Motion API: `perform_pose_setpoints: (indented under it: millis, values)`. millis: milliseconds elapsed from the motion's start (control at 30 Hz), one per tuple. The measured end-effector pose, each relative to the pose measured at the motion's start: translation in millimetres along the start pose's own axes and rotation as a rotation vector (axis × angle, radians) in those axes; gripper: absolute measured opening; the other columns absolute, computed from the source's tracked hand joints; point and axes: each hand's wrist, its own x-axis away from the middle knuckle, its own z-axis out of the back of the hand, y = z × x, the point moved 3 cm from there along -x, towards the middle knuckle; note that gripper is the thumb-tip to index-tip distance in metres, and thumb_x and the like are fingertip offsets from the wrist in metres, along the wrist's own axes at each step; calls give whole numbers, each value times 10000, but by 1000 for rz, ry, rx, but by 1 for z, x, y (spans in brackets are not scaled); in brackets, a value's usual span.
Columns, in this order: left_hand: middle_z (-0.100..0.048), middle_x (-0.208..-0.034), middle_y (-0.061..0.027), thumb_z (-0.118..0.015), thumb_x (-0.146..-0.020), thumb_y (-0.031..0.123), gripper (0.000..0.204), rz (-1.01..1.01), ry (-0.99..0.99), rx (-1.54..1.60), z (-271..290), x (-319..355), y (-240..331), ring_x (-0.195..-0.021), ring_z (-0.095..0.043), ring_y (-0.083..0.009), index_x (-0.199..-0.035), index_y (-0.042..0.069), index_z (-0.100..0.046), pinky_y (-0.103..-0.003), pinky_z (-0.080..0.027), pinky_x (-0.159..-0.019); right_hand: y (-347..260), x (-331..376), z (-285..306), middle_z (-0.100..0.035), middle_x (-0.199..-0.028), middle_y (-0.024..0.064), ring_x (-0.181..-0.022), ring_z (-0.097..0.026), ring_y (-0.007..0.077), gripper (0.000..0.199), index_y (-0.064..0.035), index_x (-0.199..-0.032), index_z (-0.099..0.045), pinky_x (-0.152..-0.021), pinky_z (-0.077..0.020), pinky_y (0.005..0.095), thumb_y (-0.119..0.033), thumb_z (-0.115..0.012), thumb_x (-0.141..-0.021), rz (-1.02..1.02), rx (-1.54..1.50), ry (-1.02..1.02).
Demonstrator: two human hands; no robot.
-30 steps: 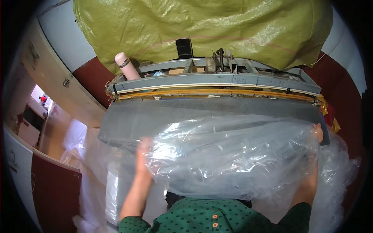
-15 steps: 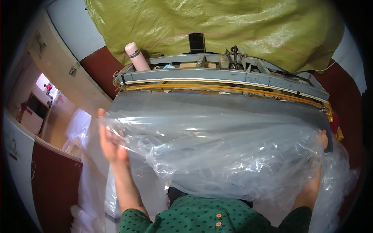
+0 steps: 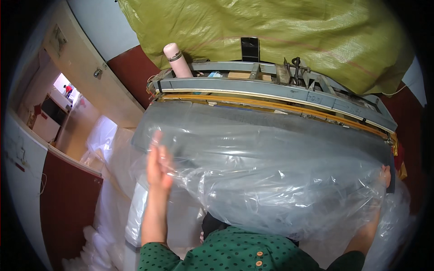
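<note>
Plastic sheet (image 3: 271,180) stretches between both hands: left hand (image 3: 158,165) spread flat, right hand (image 3: 384,174) gripping its edge.

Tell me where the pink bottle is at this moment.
In the head view the pink bottle stands at the upper left of centre, on the left end of the grey metal machine frame, just in front of the green woven sack.
</note>
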Motion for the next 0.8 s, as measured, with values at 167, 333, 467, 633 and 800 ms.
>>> perform_pose_setpoints:
  millis: [167, 333, 467, 633, 800]
  values:
    - [-432, -552, 58, -546, -871, 223, 115, -56, 109, -411, 115, -65, 51, -399, -350, -32, -848, 112, -564, -189, -272, -356, -25, 2, 1, -526, -746, 197, -717, -457, 409, 263, -72, -800, -399, -644, -390, 413, -320, -480, -836, -87, 21, 0]
    - [-460, -517, -30, -578, -789, 115, 71, -138, 226, -1589, 171, -58, 31, -427, -441, -201, -734, 89, -542, -320, -365, -413, -22, 5, -1, -523, -734, 211, -711, -463, 426, 285, -68, -845, -456, -631, -381, 436, -352, -455, -873, -41, 69, 45]
    - [-564, -754, -126, -571, -755, 60, 54, -653, 85, -2149, 102, -49, 38, -701, -532, -331, -781, 25, -539, -408, -438, -609, -25, 6, 3, -510, -718, 205, -673, -450, 402, 317, -39, -836, -459, -617, -381, 421, -352, -454, -885, -58, 29, 17]
    - [-508, -1207, -181, -564, -828, 162, 312, -669, -548, -1646, 28, -106, -10, -1158, -443, -338, -1097, 5, -556, -368, -358, -962, -5, -7, -3, -444, -655, 161, -599, -376, 298, 365, -14, -774, -447, -585, -372, 375, -362, -493, -874, -33, -30, -4]
    - [-399, -1334, -170, -551, -851, 294, 482, -623, -520, -1896, 68, -133, -39, -1272, -312, -330, -1229, 6, -469, -399, -285, -1015, 2, -7, -7, -458, -639, 98, -603, -393, 182, 411, -21, -766, -520, -608, -377, 325, -423, -547, -846, -85, -271, -14]
